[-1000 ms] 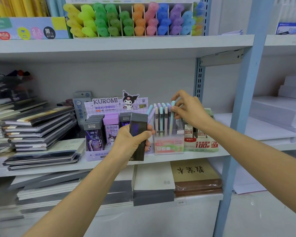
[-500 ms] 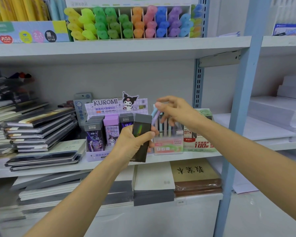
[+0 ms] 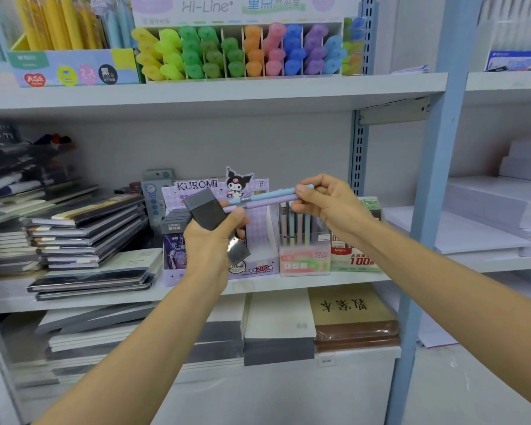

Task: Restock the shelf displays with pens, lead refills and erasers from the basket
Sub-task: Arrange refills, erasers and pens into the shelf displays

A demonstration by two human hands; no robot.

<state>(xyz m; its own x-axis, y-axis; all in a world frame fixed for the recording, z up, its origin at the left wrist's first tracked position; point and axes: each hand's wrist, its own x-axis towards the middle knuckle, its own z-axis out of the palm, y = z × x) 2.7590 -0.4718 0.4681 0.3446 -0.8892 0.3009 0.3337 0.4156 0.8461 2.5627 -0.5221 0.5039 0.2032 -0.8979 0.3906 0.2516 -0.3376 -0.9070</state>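
My left hand [image 3: 210, 240] grips a dark grey lead refill case [image 3: 207, 211] in front of the purple Kuromi lead display [image 3: 255, 231] on the middle shelf. My right hand [image 3: 330, 204] pinches two pens [image 3: 264, 198], one light blue and one lilac, held level above the displays. Their left ends reach my left thumb and the grey case. The clear Fruit Soda pen box [image 3: 304, 256] stands right of the Kuromi display, with several pastel pens upright inside it. The basket is out of view.
Stacked dark notebooks [image 3: 83, 234] fill the shelf's left side. A green and red 100-count box [image 3: 357, 259] stands right of the pen box. Highlighters [image 3: 242, 52] line the upper shelf. A blue upright post [image 3: 423, 210] stands at right, with white paper reams [image 3: 497, 210] beyond.
My right hand lifted two pens out of the pen box and turned them level, moving left toward my left hand. My left hand tilted the grey case and rose slightly.
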